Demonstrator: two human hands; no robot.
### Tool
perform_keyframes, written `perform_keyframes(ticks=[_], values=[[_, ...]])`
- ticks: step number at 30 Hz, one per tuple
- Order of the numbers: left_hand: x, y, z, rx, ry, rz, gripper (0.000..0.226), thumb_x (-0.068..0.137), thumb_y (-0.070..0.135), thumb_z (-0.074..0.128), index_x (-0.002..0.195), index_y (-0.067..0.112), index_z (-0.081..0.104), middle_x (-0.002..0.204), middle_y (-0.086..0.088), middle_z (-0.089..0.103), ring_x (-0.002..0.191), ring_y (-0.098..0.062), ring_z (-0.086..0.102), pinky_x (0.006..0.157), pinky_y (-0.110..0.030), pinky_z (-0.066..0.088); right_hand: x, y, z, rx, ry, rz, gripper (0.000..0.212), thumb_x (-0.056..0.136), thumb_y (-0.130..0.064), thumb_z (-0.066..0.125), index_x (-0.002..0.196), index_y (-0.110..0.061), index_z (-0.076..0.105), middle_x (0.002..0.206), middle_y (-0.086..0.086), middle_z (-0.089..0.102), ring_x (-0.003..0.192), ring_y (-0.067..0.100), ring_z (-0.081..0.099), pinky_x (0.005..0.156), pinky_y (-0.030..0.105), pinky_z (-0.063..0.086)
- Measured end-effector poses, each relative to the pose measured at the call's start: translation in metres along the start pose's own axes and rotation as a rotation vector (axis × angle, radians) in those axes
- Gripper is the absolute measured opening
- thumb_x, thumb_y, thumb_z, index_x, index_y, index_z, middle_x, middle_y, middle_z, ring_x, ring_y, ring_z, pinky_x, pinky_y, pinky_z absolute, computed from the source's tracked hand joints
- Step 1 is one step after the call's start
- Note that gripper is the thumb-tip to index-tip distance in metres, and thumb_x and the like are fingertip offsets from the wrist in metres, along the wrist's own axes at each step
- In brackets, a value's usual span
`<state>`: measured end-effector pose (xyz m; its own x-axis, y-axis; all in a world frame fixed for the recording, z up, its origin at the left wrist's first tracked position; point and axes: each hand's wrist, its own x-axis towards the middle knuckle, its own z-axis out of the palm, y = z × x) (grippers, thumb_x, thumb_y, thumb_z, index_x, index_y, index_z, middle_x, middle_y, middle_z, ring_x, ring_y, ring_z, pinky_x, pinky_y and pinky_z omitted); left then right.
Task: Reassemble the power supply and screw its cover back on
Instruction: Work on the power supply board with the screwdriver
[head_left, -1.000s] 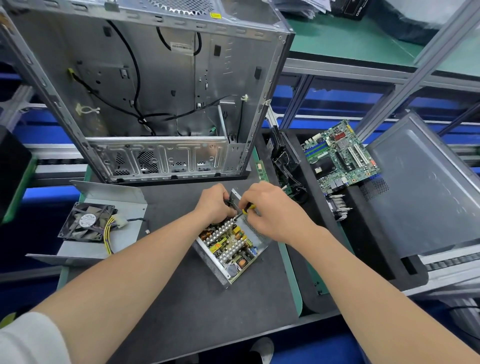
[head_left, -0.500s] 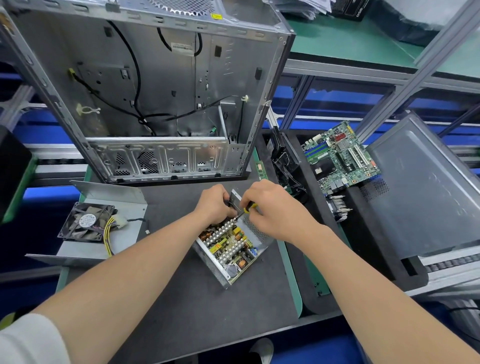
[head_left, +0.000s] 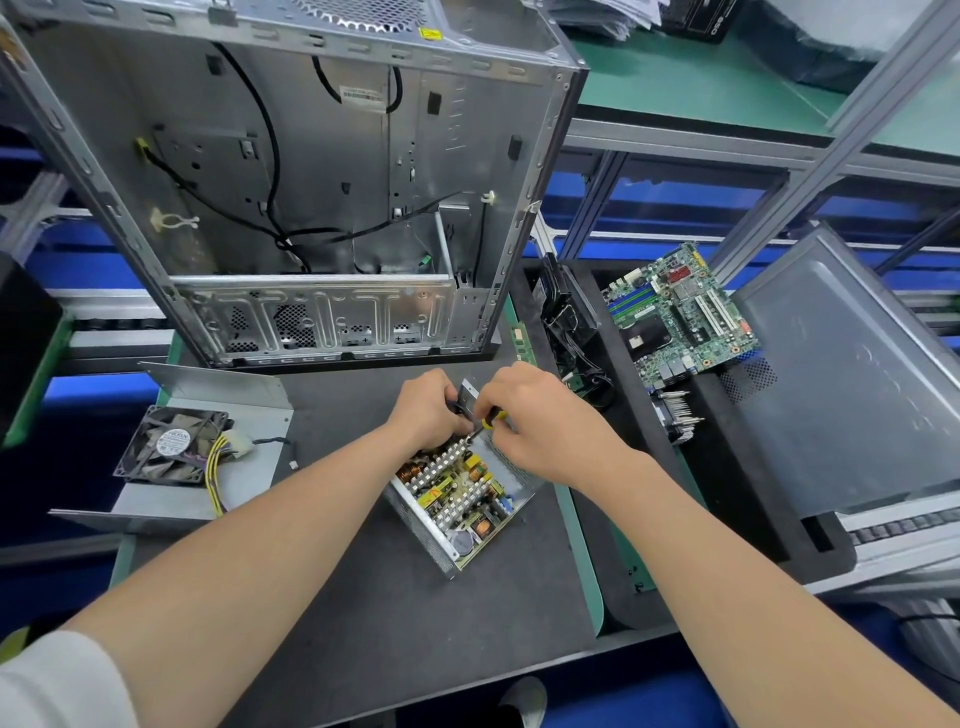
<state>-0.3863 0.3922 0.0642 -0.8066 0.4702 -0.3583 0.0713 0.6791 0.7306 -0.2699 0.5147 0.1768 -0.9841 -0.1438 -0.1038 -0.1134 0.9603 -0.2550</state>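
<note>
From the head camera we look down on a dark grey work mat. The power supply lies near its middle, set at an angle to the mat's edges. Its cover is off, so we can see the circuit board with its coils, capacitors and rows of pale heat-sink fins inside the perforated metal housing.

Both forearms reach in from the bottom edge and meet at the far end of the unit. The left hand is curled over the far left corner of the housing and grips it there. The right hand pinches a small screwdriver with a yellow and black handle. Its shaft slants down and to the left toward the far end of the board, but the fingers hide the tip, so we cannot tell what it touches.

To the left, well apart from the power supply, lies a bent sheet-metal cover. A black fan rests on it, with yellow wires looping beside the fan.

Behind the hands an open computer case stands upright, with black cables hanging inside. To the right a green motherboard leans on a dark tray, next to a grey side panel.
</note>
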Motion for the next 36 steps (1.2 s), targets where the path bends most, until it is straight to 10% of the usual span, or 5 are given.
perform_keyframes(ticks=[18, 28, 36], values=[[0.003, -0.003, 0.001, -0.015, -0.007, 0.01, 0.04, 0.074, 0.013, 0.09, 0.103, 0.005, 0.063, 0.105, -0.007, 0.068, 0.099, -0.026, 0.064, 0.073, -0.034, 0.047, 0.01, 0.002, 0.0, -0.071, -0.048, -0.027, 0.018, 0.099, -0.007, 0.053, 0.114, -0.01, 0.062, 0.109, 0.007, 0.062, 0.108, 0.025, 0.052, 0.09, 0.038, 0.043], [0.002, -0.003, 0.0, 0.004, -0.01, 0.03, 0.042, 0.074, 0.014, 0.088, 0.086, 0.019, 0.048, 0.093, -0.002, 0.06, 0.075, -0.016, 0.05, 0.056, -0.03, 0.034, 0.02, -0.001, 0.002, -0.181, -0.009, 0.108, 0.033, 0.103, -0.046, 0.057, 0.095, -0.016, 0.048, 0.088, 0.003, 0.048, 0.081, 0.029, 0.052, 0.065, 0.035, 0.038], [0.003, -0.001, 0.0, 0.087, -0.005, 0.087, 0.035, 0.074, 0.013, 0.085, 0.097, 0.009, 0.058, 0.092, -0.001, 0.06, 0.076, -0.017, 0.051, 0.055, -0.025, 0.032, 0.018, 0.0, -0.003, -0.049, -0.063, -0.082, 0.012, 0.103, -0.012, 0.05, 0.113, -0.009, 0.055, 0.113, 0.009, 0.048, 0.088, 0.034, 0.057, 0.08, 0.052, 0.049]])
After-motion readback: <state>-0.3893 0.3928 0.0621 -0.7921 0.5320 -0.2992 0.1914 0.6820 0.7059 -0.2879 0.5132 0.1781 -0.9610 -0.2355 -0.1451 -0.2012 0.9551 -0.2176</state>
